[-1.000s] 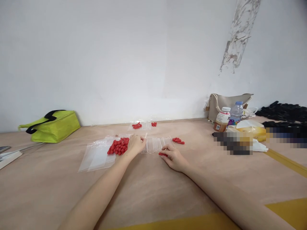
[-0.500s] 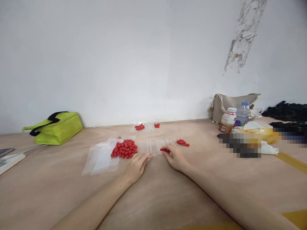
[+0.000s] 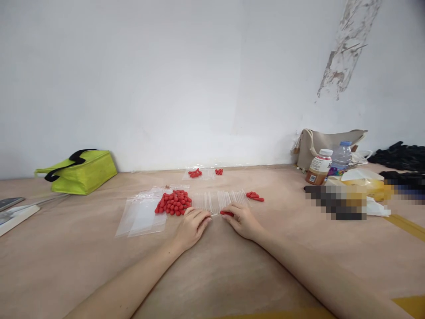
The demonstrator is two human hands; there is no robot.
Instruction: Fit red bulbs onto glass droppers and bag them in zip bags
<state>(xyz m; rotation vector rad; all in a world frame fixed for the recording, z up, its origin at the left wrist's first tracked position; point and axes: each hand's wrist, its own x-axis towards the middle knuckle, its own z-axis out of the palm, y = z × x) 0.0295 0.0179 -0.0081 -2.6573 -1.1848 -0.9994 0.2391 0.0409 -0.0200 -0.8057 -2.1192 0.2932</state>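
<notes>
The row of clear sticks (image 3: 212, 200) lies on the brown-covered table (image 3: 219, 270), its thin, straight, see-through lengths set side by side with a glassy sheen. At the near edge of the row, toward its right part, the right hand (image 3: 244, 221) holds a red piece (image 3: 226, 213) pinched between thumb and curled fingers. The piece lies crosswise in that narrow grip, its left end showing past the fingertips and the rest hidden under the hand.

The left hand (image 3: 192, 228) rests at the near left of the row, fingers close together and bent, tips beside the ends of the sticks. Whether those fingers hold a stick is too small to tell.

Just left of the row is a heap of red pieces (image 3: 173, 203), matte, smooth and rounded, many with a bulbous end and a narrower body. The heap sits partly on flat plastic sleeves (image 3: 139, 217), thin, glossy and translucent, overlapping farther left of the row. Just right of the row is a small cluster of red pieces (image 3: 255, 196). Beyond the row, near the wall, a clear packet (image 3: 208, 173) lies beside more small red pieces (image 3: 218, 172). Well left of the row stands a boxy lime bag (image 3: 88, 173) with a black strap.
</notes>
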